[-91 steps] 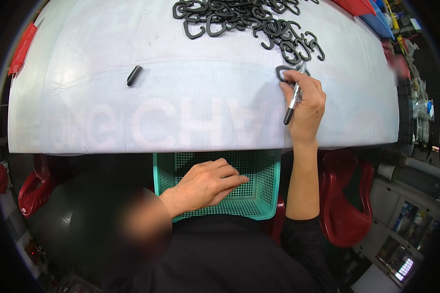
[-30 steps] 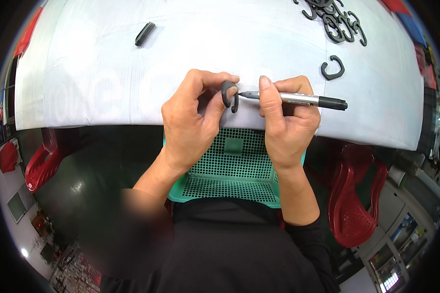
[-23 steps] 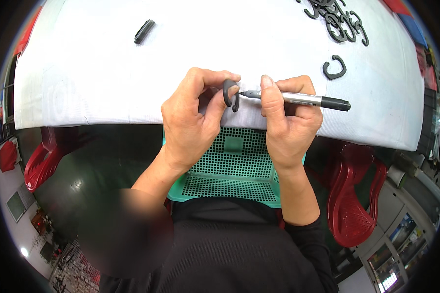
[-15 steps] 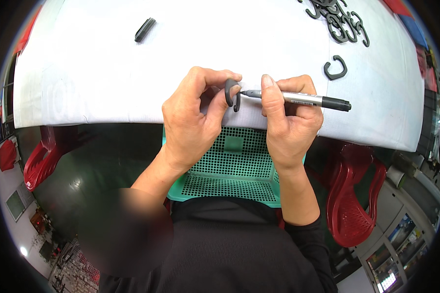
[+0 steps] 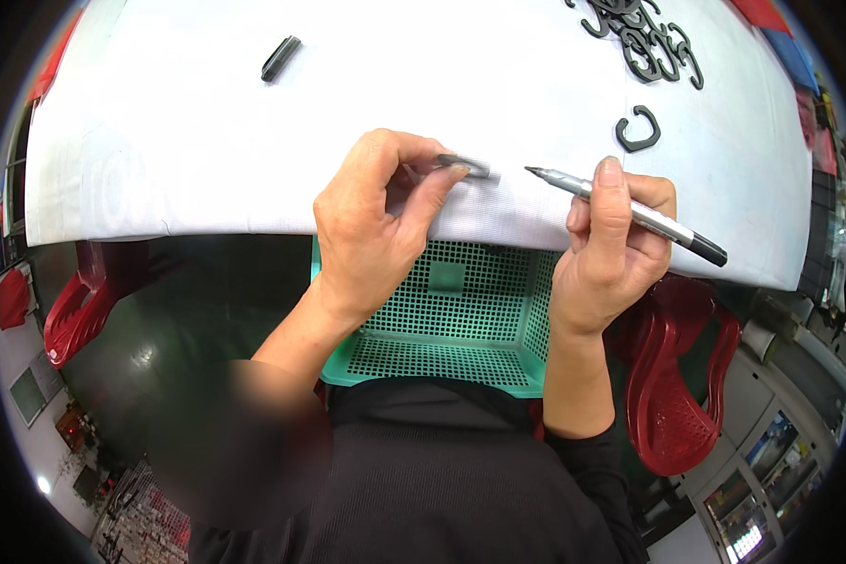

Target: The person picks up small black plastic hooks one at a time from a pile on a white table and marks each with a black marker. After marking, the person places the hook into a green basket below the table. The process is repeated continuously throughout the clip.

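Observation:
Between thumb and fingers, my left hand [image 5: 374, 209] pinches a dark C-shaped hook [image 5: 472, 169], smeared by motion, above the table's near edge. My right hand [image 5: 613, 246] grips a silver marker pen [image 5: 653, 218] with a black end; its dark tip points left toward the hook, with a gap between them. A single black C-shaped hook [image 5: 638, 130] lies on the white tablecloth just beyond my right hand. Farther off at the back right is a heap of similar black hooks [image 5: 641, 47]. The black pen cap [image 5: 280, 58] rests alone at the far left.
A green perforated plastic basket [image 5: 446, 367] sits at my lap, below the table edge. Red plastic chairs stand on both sides, one at the left [image 5: 75, 315] and one at the right [image 5: 672, 414]. The white-covered table [image 5: 179, 160] spans the area ahead.
My right hand has drawn the marker away to the right, off the hook. In my left fingers the hook has turned to lie flatter.

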`<state>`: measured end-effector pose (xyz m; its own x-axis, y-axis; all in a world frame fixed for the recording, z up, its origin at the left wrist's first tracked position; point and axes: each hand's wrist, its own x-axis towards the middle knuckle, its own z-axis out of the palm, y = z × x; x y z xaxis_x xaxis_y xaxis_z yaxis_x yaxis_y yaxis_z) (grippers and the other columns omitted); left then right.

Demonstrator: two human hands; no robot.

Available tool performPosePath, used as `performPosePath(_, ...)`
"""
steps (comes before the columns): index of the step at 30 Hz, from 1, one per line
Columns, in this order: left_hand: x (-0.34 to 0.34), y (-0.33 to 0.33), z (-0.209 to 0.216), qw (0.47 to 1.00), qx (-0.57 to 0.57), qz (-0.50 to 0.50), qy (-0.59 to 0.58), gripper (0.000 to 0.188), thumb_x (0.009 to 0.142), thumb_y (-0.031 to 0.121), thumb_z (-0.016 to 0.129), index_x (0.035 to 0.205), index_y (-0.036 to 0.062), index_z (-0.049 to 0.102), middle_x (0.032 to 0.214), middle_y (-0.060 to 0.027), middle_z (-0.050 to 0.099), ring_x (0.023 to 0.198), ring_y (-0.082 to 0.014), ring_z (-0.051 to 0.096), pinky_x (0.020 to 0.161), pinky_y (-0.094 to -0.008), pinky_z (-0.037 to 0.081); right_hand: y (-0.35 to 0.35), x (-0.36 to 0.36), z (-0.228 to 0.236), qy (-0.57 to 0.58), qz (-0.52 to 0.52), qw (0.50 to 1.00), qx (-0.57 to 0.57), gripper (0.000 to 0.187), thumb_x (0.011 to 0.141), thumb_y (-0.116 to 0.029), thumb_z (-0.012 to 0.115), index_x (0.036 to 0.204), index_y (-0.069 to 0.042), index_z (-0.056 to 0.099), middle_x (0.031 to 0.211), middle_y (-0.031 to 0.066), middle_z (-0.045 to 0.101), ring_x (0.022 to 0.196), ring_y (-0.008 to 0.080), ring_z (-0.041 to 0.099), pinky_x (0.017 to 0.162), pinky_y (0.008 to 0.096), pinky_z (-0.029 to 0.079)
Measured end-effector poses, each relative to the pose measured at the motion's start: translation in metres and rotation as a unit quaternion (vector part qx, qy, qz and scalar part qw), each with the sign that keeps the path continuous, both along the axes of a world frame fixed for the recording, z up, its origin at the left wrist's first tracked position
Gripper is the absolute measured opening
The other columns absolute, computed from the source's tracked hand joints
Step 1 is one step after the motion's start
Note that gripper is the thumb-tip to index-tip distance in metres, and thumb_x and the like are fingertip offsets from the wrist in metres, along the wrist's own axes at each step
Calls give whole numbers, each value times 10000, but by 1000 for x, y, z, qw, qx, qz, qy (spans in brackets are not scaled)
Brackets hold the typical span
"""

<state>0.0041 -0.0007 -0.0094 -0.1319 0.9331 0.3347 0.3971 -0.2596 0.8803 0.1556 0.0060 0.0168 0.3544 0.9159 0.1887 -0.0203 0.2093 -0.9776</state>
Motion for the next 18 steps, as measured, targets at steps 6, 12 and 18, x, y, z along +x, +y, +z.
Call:
performPosePath(6,4,1,6,999,4,16,32,165,752,26,720,800,20,562,690,-48,556,564,-116,523,506,-233,437,-4,-3,-12,-86,14,996,-6,159,832,-25,665,770,-33,519,606,-18,496,521,-1,403,444,175,311)
performPosePath(12,6,2,7,999,-3,25,33,182,749,41,727,787,29,549,677,-42,542,567,-116,521,498,-235,438,-3,-15,-22,-90,38,995,21,157,827,-30,676,752,-22,539,657,-11,523,534,14,437,454,184,343)
performPosePath(18,5,0,6,999,-12,31,36,184,748,41,729,784,31,548,673,-40,539,568,-114,518,500,-233,439,-2,-16,-24,-107,47,993,26,163,819,-42,691,739,-18,551,662,7,533,527,30,453,452,194,350)
